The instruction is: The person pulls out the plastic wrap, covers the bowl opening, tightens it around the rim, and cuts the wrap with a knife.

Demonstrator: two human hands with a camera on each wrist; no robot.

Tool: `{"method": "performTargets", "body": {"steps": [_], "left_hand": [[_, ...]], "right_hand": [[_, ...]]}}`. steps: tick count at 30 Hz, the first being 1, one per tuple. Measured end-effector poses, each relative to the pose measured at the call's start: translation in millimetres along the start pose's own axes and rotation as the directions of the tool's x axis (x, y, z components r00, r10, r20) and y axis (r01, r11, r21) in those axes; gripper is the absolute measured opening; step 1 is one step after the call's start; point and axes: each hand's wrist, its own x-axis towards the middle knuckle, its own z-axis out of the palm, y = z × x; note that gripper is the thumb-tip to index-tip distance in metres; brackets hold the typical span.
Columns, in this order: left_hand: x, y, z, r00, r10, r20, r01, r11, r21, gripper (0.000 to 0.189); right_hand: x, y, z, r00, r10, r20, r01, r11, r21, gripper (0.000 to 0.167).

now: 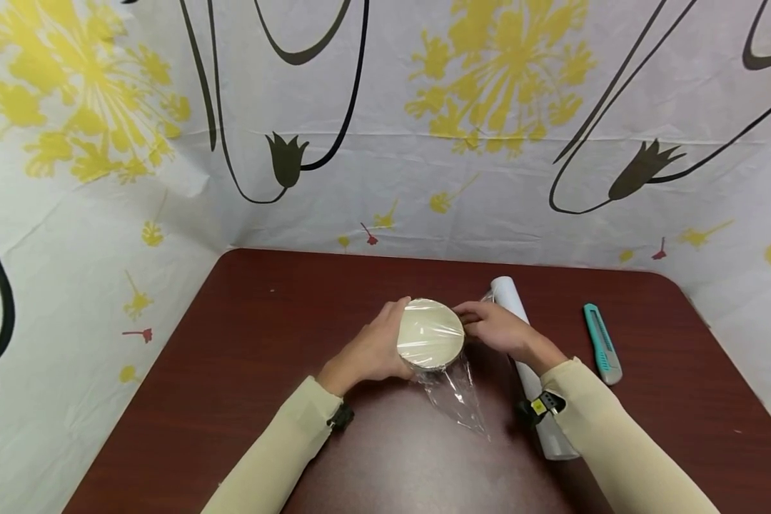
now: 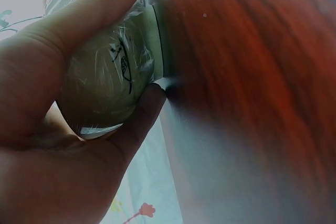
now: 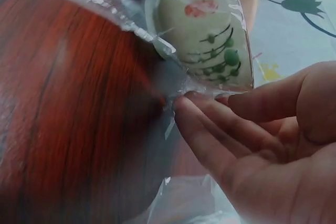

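Observation:
A cream ceramic bowl (image 1: 430,335) with painted flowers and green leaves stands in the middle of the table, clear cling film (image 1: 452,400) stretched over its top. Loose film hangs from its near side onto the table. My left hand (image 1: 378,344) grips the bowl from the left; in the left wrist view, the thumb lies across the wrapped wall and a finger is close to the foot. On the other side, my right hand (image 1: 496,327) pinches the film by the painted wall (image 3: 210,51). Part of its grip is hidden in the head view.
A white roll (image 1: 555,435) lies under and beside my right forearm, pointing away from me. Further right is a teal utility knife (image 1: 602,344). The dark red wooden table (image 1: 283,307) ends at a patterned cloth wall (image 1: 392,193) behind and at the left.

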Motion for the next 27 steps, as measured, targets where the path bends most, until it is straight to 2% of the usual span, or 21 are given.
{"method": "performTargets", "body": {"steps": [5, 10, 13, 16, 19, 22, 24, 27], "left_hand": [[-0.1, -0.6, 1.2, 1.0, 0.0, 0.004, 0.0, 1.0, -0.009, 0.138], [0.7, -1.7, 1.3, 1.0, 0.004, 0.006, -0.004, 1.0, -0.019, 0.137], [0.7, -0.8, -0.2, 1.0, 0.006, 0.005, -0.006, 1.0, -0.024, 0.138], [0.7, -0.1, -1.4, 1.0, 0.005, 0.005, -0.005, 1.0, -0.022, 0.139], [0.7, -0.5, -1.7, 1.0, 0.009, 0.0, -0.009, 1.0, -0.022, 0.139], [0.5, -0.6, -1.8, 1.0, 0.011, -0.004, -0.011, 1.0, -0.023, 0.139], [0.4, -0.5, -1.5, 1.0, 0.015, -0.008, -0.015, 1.0, -0.023, 0.138], [0.6, 0.0, -0.6, 1.0, 0.018, -0.007, -0.018, 1.0, -0.023, 0.138]], "right_hand": [[-15.3, 2, -1, 0.996, 0.027, -0.08, -0.025, 0.999, 0.031, 0.035], [-39.0, -3, 4, 0.987, 0.094, -0.129, -0.09, 0.995, 0.04, 0.016], [-51.5, -9, 8, 0.986, 0.143, -0.089, -0.135, 0.986, 0.096, 0.011], [-61.1, -11, 15, 0.984, 0.174, -0.04, -0.167, 0.977, 0.133, 0.017], [-66.8, -10, 24, 0.984, 0.177, -0.019, -0.175, 0.979, 0.108, 0.03], [-69.4, -6, 33, 0.987, 0.157, -0.028, -0.156, 0.987, 0.037, 0.04], [-70.0, -4, 38, 0.992, 0.125, -0.027, -0.125, 0.992, -0.012, 0.039], [-71.3, -2, 42, 0.997, 0.077, -0.023, -0.079, 0.994, -0.072, 0.029]]}}
